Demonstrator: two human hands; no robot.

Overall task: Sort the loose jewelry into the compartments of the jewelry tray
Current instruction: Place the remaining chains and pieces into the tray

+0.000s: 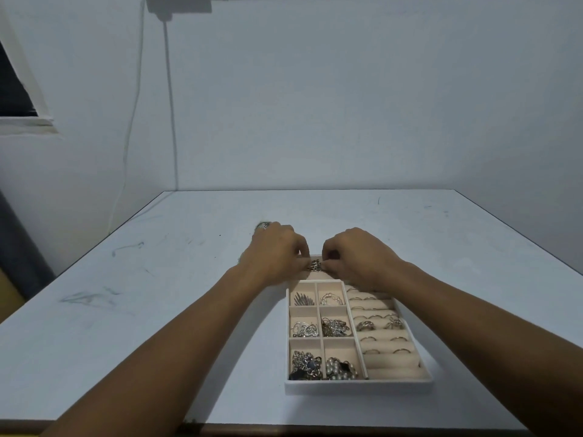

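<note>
A white jewelry tray (356, 387) with beige lining lies on the table, near the front edge. Its left compartments hold silver chains, earrings and pearl pieces; its right ring rolls (383, 329) carry several rings. Over the tray's far end, my left hand (277, 252) and my right hand (359, 255) meet, both pinching one small silver chain piece (315, 265) between their fingertips. The far compartment beneath that piece is mostly hidden by my hands. A bit of loose silver jewelry (262, 226) peeks out on the table behind my left hand.
The pale table (157, 279) has scuff marks on its left side. A wall rises just behind it, with two cables (170, 99) hanging down at the left. The table's front edge lies just below the tray.
</note>
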